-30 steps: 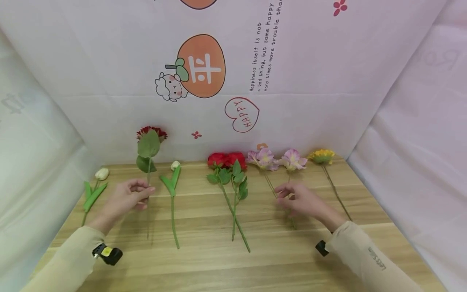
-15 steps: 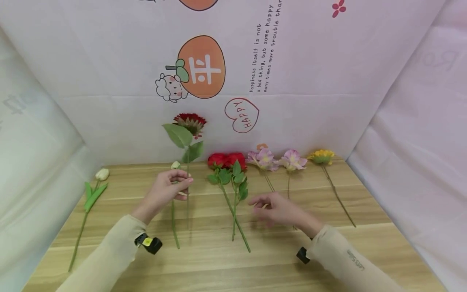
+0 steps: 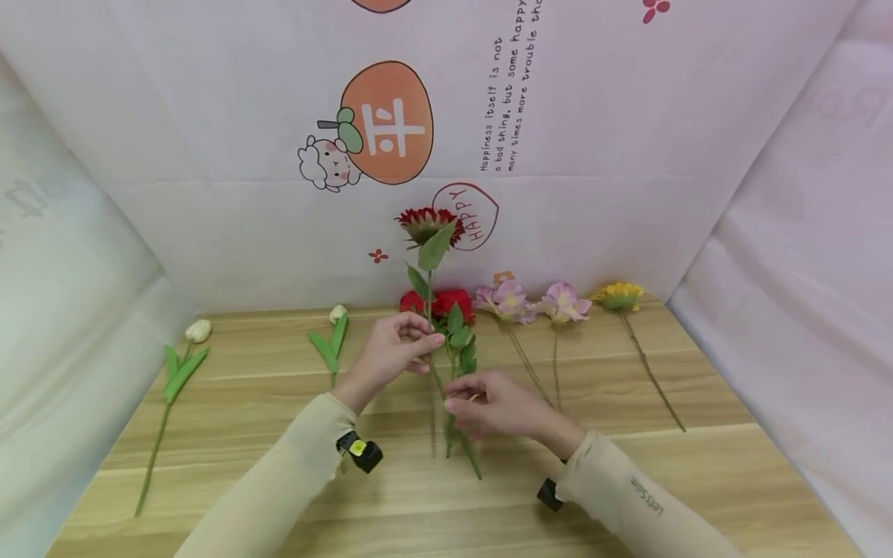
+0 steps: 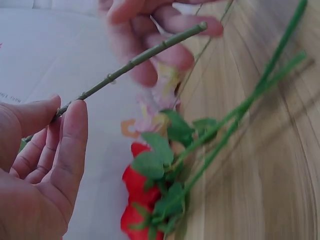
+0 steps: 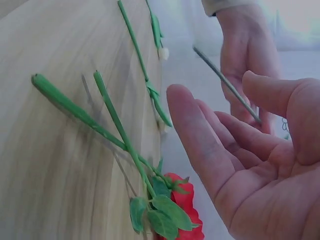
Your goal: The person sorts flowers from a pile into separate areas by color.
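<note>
My left hand (image 3: 394,349) pinches the green stem of a dark red flower (image 3: 427,226) between thumb and fingers. The flower is upright, its head in front of the white back cloth. In the left wrist view the bare lower stem (image 4: 132,63) sticks out past my fingertips. My right hand (image 3: 498,407) is just right of and below the left, fingers loosely bent with nothing in them. The right wrist view shows its palm (image 5: 265,185) turned up, near the stem end. Two red roses (image 3: 453,304) with crossed stems lie on the table behind both hands.
White tulips (image 3: 198,332) lie on the left half of the wooden table (image 3: 446,519). To the right are pale purple flowers (image 3: 512,302) and a yellow flower (image 3: 619,296). A printed white cloth (image 3: 593,139) rises behind the table, with more white cloth at both sides.
My left hand has carried the dark red flower rightward from the left side to over the roses. My right hand has moved left from the purple flowers' stems towards the left hand.
</note>
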A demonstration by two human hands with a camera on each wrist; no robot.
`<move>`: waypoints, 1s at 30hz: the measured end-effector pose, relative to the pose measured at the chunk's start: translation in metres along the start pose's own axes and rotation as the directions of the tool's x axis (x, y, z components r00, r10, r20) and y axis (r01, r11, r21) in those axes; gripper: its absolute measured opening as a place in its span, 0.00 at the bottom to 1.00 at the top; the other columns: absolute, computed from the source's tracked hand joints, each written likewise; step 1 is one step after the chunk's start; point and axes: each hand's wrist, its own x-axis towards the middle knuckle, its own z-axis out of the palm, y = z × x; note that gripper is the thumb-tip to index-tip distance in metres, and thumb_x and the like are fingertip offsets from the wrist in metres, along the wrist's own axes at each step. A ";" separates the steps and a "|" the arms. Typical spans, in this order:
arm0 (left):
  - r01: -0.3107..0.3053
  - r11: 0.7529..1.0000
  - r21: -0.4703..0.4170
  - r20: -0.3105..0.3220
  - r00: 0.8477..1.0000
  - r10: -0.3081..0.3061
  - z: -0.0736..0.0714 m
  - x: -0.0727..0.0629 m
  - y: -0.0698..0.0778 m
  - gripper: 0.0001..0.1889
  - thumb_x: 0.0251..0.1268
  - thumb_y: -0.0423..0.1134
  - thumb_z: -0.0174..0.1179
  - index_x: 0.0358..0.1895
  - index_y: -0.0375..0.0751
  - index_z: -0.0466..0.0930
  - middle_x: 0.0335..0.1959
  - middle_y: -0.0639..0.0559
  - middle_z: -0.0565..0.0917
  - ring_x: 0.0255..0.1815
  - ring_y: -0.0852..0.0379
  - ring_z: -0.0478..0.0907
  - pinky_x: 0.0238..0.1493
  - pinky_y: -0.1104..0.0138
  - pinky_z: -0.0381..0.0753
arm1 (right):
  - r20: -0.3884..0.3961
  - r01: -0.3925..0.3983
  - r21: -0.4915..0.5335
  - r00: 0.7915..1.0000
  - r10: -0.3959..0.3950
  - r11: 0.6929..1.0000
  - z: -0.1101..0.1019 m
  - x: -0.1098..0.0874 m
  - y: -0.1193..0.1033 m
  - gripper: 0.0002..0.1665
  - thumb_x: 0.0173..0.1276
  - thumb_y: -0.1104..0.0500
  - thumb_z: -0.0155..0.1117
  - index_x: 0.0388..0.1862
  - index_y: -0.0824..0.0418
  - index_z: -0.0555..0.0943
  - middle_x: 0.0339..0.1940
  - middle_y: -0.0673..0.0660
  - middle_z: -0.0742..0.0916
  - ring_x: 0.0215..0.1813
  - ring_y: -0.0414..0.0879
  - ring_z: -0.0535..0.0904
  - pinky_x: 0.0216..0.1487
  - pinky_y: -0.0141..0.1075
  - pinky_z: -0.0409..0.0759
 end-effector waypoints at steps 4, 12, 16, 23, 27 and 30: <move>-0.018 0.999 -0.030 0.009 1.000 0.018 0.019 0.008 0.001 0.11 0.65 0.37 0.71 0.41 0.36 0.80 0.35 0.44 0.84 0.31 0.45 0.83 0.31 0.60 0.89 | -0.032 -0.001 0.026 0.999 0.002 1.000 0.000 -0.002 0.001 0.27 0.78 0.52 0.62 0.65 0.71 0.76 0.50 0.69 0.85 0.44 0.61 0.87 0.38 0.48 0.89; -0.004 0.996 -0.087 0.015 1.000 0.006 0.038 0.012 0.002 0.10 0.65 0.36 0.71 0.42 0.35 0.80 0.36 0.45 0.84 0.27 0.55 0.83 0.32 0.60 0.89 | -0.120 0.000 0.123 0.993 0.015 0.992 -0.002 -0.009 -0.002 0.21 0.77 0.58 0.62 0.60 0.73 0.79 0.43 0.67 0.88 0.41 0.57 0.88 0.41 0.50 0.89; -0.004 0.995 -0.096 0.008 1.000 0.005 0.041 0.010 0.001 0.10 0.65 0.35 0.71 0.42 0.34 0.81 0.36 0.44 0.85 0.28 0.53 0.83 0.33 0.58 0.90 | -0.136 0.010 0.126 0.991 0.007 0.992 -0.004 -0.010 0.000 0.20 0.76 0.60 0.64 0.57 0.74 0.80 0.42 0.70 0.88 0.38 0.58 0.88 0.41 0.53 0.89; -0.043 0.999 -0.028 0.054 0.998 0.045 0.041 0.007 0.001 0.14 0.67 0.39 0.70 0.50 0.34 0.83 0.40 0.43 0.87 0.37 0.46 0.85 0.37 0.58 0.90 | -0.172 0.021 0.101 0.985 -0.004 0.995 -0.013 -0.018 0.008 0.17 0.75 0.60 0.65 0.55 0.71 0.82 0.41 0.67 0.88 0.40 0.68 0.86 0.42 0.54 0.88; -0.101 0.992 0.072 0.089 0.992 0.094 0.032 0.000 0.001 0.15 0.69 0.42 0.68 0.52 0.37 0.83 0.43 0.45 0.87 0.39 0.45 0.85 0.39 0.55 0.89 | -0.212 0.026 0.097 0.977 -0.004 0.995 -0.026 -0.028 0.010 0.18 0.73 0.59 0.67 0.54 0.70 0.83 0.39 0.63 0.89 0.40 0.68 0.86 0.43 0.56 0.87; -0.143 0.976 0.166 0.102 0.987 0.127 0.020 -0.009 0.000 0.12 0.69 0.41 0.68 0.50 0.39 0.83 0.42 0.47 0.86 0.38 0.47 0.85 0.38 0.55 0.89 | -0.243 0.021 0.100 0.970 0.004 0.995 -0.038 -0.037 0.012 0.19 0.73 0.59 0.68 0.55 0.72 0.82 0.40 0.61 0.88 0.40 0.64 0.87 0.43 0.56 0.88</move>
